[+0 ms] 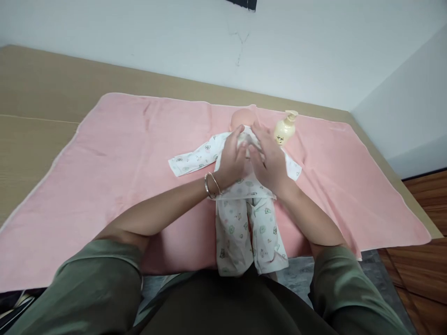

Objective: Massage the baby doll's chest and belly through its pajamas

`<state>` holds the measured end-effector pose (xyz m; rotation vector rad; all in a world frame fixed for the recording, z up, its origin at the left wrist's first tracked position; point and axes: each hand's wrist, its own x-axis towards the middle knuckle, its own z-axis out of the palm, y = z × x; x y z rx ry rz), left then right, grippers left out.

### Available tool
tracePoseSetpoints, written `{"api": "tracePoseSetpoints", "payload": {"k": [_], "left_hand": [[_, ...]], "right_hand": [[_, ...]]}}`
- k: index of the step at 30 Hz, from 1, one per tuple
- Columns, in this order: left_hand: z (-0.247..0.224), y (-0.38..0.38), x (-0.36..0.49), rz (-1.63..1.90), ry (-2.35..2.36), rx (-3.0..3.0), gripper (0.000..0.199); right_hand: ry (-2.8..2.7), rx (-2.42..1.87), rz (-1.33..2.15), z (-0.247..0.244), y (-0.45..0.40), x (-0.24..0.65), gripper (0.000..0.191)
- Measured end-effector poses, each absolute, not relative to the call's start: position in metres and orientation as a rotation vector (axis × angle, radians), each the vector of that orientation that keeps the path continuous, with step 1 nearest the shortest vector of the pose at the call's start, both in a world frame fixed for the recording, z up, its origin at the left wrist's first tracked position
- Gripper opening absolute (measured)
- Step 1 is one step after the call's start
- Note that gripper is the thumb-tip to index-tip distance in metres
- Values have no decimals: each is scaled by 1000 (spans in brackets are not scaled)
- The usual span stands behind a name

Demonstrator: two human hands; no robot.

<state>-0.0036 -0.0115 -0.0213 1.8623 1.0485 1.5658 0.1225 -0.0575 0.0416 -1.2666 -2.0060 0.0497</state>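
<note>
A baby doll lies on its back on a pink blanket, its bald head away from me. The doll wears a white printed top with its sleeves out to the sides, and matching trousers with the legs toward me. Over the chest are my left hand and my right hand, palms facing each other and fingers stretched out. I see nothing held in either hand. The space between them is slightly blurred. They hide the doll's face and upper chest.
A cream pump bottle stands right of the doll's head, just beyond my right hand. The blanket covers much of a wooden table, which meets a white wall. Brown wooden drawers are at the lower right.
</note>
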Motion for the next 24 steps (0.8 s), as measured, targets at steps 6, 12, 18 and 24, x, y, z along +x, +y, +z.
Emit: {"api": "tracePoseSetpoints", "payload": {"k": [6, 12, 18, 24], "left_hand": [[-39, 19, -10, 1587, 1240, 2000, 39], [-46, 19, -20, 1437, 1311, 2170, 42], [-53, 22, -26, 1256, 1329, 2197, 48], [-51, 21, -25, 1207, 1346, 2217, 47]], "right_hand": [[-2188, -1360, 169, -16, 0, 127, 45], [-2202, -1486, 270, -9, 8, 144, 57], [-2140, -1737, 113, -3, -23, 123, 60], [-2329, -1423, 224, -5, -14, 134, 52]]}}
